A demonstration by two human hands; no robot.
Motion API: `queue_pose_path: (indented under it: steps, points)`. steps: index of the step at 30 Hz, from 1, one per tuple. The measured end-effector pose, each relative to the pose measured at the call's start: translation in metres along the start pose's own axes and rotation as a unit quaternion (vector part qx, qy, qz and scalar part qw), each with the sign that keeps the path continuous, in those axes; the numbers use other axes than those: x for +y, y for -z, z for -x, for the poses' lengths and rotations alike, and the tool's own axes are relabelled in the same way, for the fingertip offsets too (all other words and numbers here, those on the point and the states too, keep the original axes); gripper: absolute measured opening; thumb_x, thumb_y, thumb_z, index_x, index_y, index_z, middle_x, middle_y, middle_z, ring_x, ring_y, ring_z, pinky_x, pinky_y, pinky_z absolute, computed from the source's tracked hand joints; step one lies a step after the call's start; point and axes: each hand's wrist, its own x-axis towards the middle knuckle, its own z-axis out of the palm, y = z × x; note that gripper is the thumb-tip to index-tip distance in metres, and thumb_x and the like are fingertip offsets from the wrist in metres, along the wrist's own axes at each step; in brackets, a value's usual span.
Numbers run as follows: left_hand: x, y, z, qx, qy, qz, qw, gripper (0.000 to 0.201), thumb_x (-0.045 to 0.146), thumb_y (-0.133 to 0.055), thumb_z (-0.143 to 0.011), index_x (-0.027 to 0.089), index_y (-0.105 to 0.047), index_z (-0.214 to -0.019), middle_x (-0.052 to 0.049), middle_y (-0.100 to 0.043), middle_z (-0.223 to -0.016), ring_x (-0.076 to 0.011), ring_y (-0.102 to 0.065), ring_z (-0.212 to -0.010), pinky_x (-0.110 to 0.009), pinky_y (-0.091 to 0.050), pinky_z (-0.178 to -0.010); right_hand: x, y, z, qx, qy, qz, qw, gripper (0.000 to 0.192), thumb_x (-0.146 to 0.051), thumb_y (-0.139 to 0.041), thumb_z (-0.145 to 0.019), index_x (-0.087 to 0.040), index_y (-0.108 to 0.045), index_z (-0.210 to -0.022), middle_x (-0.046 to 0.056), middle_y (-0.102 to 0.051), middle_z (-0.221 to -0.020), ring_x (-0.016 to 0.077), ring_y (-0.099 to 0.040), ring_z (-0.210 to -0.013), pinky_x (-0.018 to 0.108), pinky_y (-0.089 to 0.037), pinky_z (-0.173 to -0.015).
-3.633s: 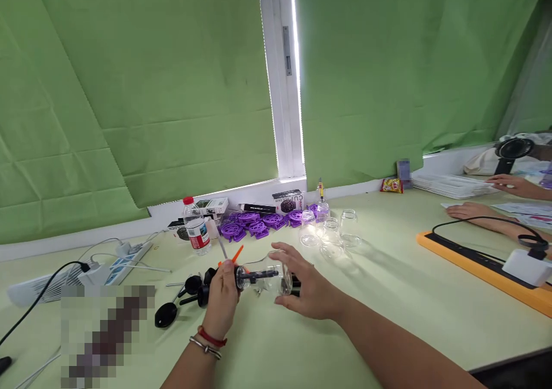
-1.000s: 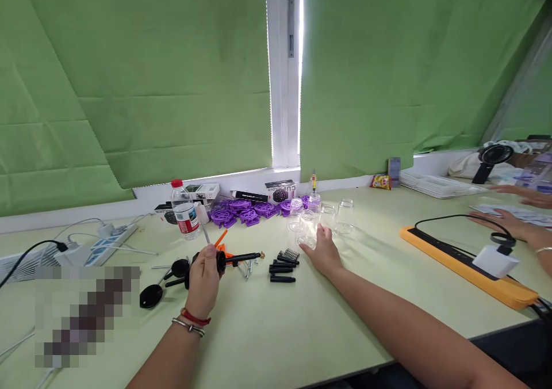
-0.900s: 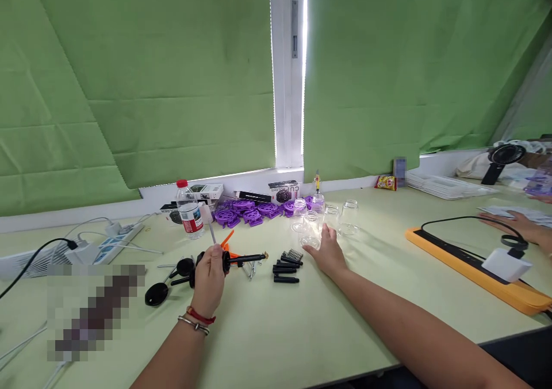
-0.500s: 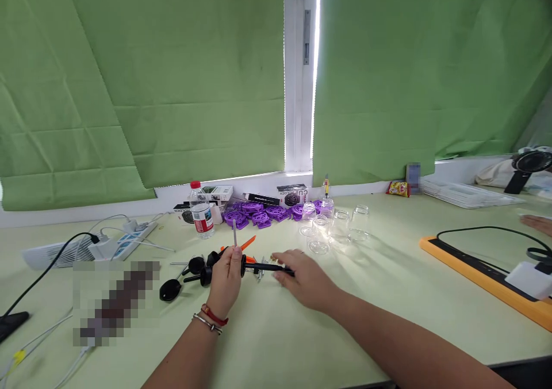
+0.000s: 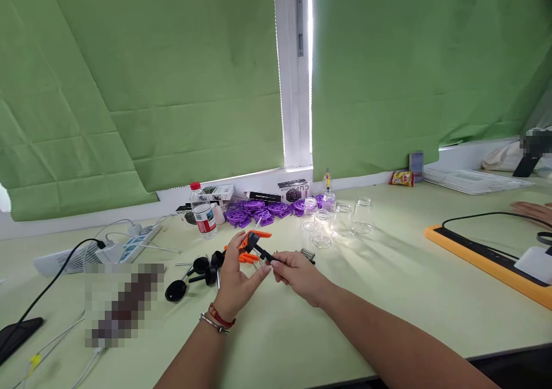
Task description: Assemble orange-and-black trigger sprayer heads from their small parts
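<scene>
1. Left hand (image 5: 235, 279) is raised above the pale green table (image 5: 388, 297), palm turned right, fingers curled about the upper end of a black rod part (image 5: 259, 250). The grip is closed on it, thumb on top.
2. Right hand (image 5: 297, 274) lies just to the 3 o'clock side of the left hand. Its fingertips (image 5: 276, 264) pinch the lower end of the same black rod part; the other fingers are loosely bent.
3. The black rod part sits between the two hands, tilted, its high end toward 10 o'clock. It is clear of the table.
4. An orange piece (image 5: 254, 236) shows right behind the rod's upper end; whether it is joined to the rod cannot be told.
5. Black disc-ended pieces (image 5: 194, 271) lie on the table at 9 o'clock of the left hand.
6. Clear glass jars (image 5: 340, 222) stand in a cluster at 1 o'clock of the hands, well apart.
7. Purple plastic parts (image 5: 259, 210) and a water bottle (image 5: 202, 213) lie at 12 and 11 o'clock, near the wall.
8. Another person's hand (image 5: 530, 209) rests at the far 3 o'clock edge, beside an orange tray (image 5: 483, 265).
</scene>
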Motion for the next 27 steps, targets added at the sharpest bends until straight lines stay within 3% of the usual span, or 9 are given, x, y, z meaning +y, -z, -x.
queue_pose_path:
  steps: [4, 10, 13, 16, 20, 27]
  points:
    - [0.001, 0.000, 0.000, -0.010, -0.019, -0.022, 1.000, 0.082, 0.033, -0.075, -0.068, 0.030, -0.029, -0.136, -0.009, -0.030, -0.145, -0.0304, -0.030, -0.134, -0.053, -0.028, -0.109, 0.003, -0.002, 0.003, -0.040, 0.029, -0.057, 0.997, 0.035, -0.049, -0.051, -0.083, -0.015, -0.059, -0.077, -0.002, -0.050, -0.058, 0.0086, -0.037, -0.055, 0.024, -0.029, -0.055]
    - [-0.003, 0.004, 0.000, -0.020, -0.010, -0.021, 1.000, 0.068, 0.033, -0.067, -0.076, 0.028, -0.032, -0.134, -0.011, -0.042, -0.135, -0.0274, -0.046, -0.122, -0.048, -0.037, -0.103, 0.009, -0.008, 0.004, -0.103, 0.016, -0.135, 0.985, 0.045, -0.060, -0.051, -0.080, -0.015, -0.054, -0.074, 0.003, -0.061, -0.066, 0.0097, -0.047, -0.054, 0.025, -0.033, -0.054]
    - [-0.004, 0.007, -0.001, -0.030, -0.027, -0.056, 0.998, 0.069, 0.037, -0.068, -0.074, 0.026, -0.033, -0.133, -0.012, -0.043, -0.132, -0.0281, -0.045, -0.121, -0.048, -0.037, -0.102, 0.010, -0.010, 0.004, -0.100, -0.004, -0.171, 0.980, 0.047, -0.061, -0.054, -0.077, -0.014, -0.055, -0.075, 0.003, -0.062, -0.064, 0.0094, -0.048, -0.052, 0.025, -0.032, -0.053]
    - [-0.002, 0.006, -0.002, -0.056, -0.061, -0.102, 0.991, 0.093, 0.046, -0.077, -0.060, 0.025, -0.027, -0.136, -0.014, -0.034, -0.137, -0.0329, -0.035, -0.128, -0.050, -0.032, -0.104, 0.011, -0.011, 0.004, -0.082, -0.028, -0.190, 0.978, 0.051, -0.063, -0.058, -0.073, -0.013, -0.059, -0.082, 0.002, -0.060, -0.057, 0.0105, -0.050, -0.051, 0.025, -0.033, -0.053]
    - [0.002, 0.000, 0.002, -0.086, -0.038, -0.195, 0.976, 0.114, 0.055, -0.079, -0.047, 0.021, -0.020, -0.139, -0.018, -0.029, -0.140, -0.0380, -0.030, -0.129, -0.055, -0.029, -0.103, 0.014, -0.012, 0.002, -0.048, -0.054, -0.186, 0.980, 0.053, -0.062, -0.064, -0.066, -0.011, -0.063, -0.081, -0.001, -0.056, -0.055, 0.0104, -0.049, -0.051, 0.026, -0.035, -0.054]
    - [0.012, -0.010, 0.004, -0.071, 0.002, -0.266, 0.961, 0.100, 0.049, -0.075, -0.045, 0.017, -0.030, -0.128, -0.016, -0.044, -0.124, -0.0377, -0.044, -0.117, -0.054, -0.035, -0.096, 0.022, -0.009, -0.004, -0.030, -0.081, -0.176, 0.981, 0.046, -0.056, -0.066, -0.067, -0.010, -0.064, -0.076, 0.001, -0.057, -0.057, 0.0098, -0.049, -0.050, 0.027, -0.038, -0.053]
